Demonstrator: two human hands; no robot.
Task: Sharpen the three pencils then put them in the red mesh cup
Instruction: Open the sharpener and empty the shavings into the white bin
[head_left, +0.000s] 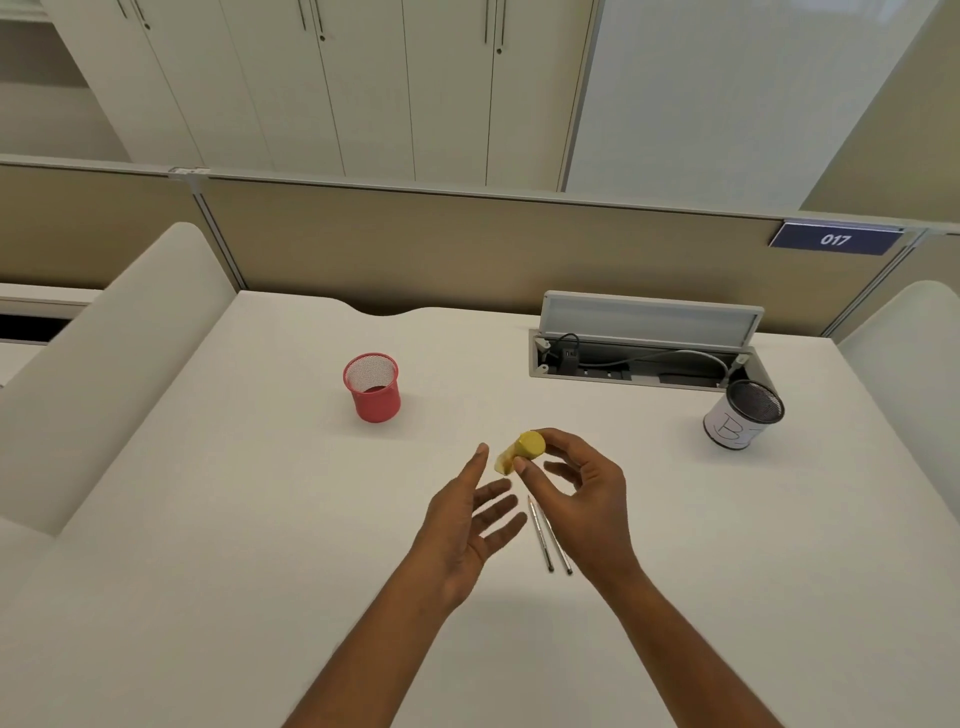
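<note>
Pinching yellow sharpener (531, 446) in right hand (587, 504), left hand (462, 525) spread, empty. Sharpening step, probably. Next: lift one of the pencils (541, 538), feed tip in.

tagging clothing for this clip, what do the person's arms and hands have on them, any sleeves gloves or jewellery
Nothing is worn that shows. The left hand and right hand have no gloves, and no ring, watch or bracelet is visible. The left forearm and right forearm are uncovered down to the bottom edge of the picture, with no sleeve in view.
</note>
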